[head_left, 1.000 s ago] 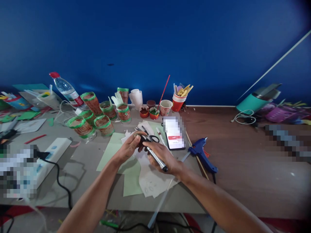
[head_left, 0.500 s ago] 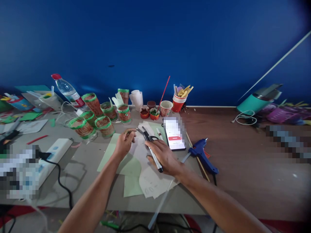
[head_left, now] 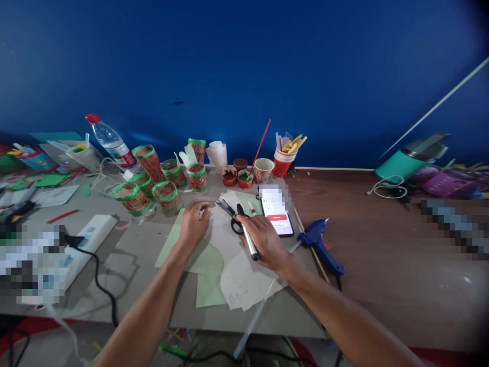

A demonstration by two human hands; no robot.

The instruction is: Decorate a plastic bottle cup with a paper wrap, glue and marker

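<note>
My right hand (head_left: 263,237) is closed around a silver pen (head_left: 249,239) with a black end, held slanting over the papers. Black-handled scissors (head_left: 239,224) lie at its fingertips, blades pointing away to the left; whether the fingers touch them I cannot tell. My left hand (head_left: 194,221) rests on the paper's left side with its fingers curled in; what they hold, if anything, is hidden. Beneath both hands spread a white paper cutout (head_left: 244,285) with small pencil marks and pale green sheets (head_left: 208,290). A brown-and-white marker (head_left: 251,208) lies beyond my right hand.
A phone (head_left: 280,224) with a lit screen and a blue glue gun (head_left: 321,244) lie to the right. Several green-rimmed brown cups (head_left: 168,196), paint pots (head_left: 229,176) and a bottle (head_left: 114,145) stand behind. A power strip (head_left: 87,239) with cables is at the left.
My right hand has shifted slightly right and up with the pen, away from the scissors' blades, so the handles show more. My left hand has turned palm down, fingers curled lower over the paper.
</note>
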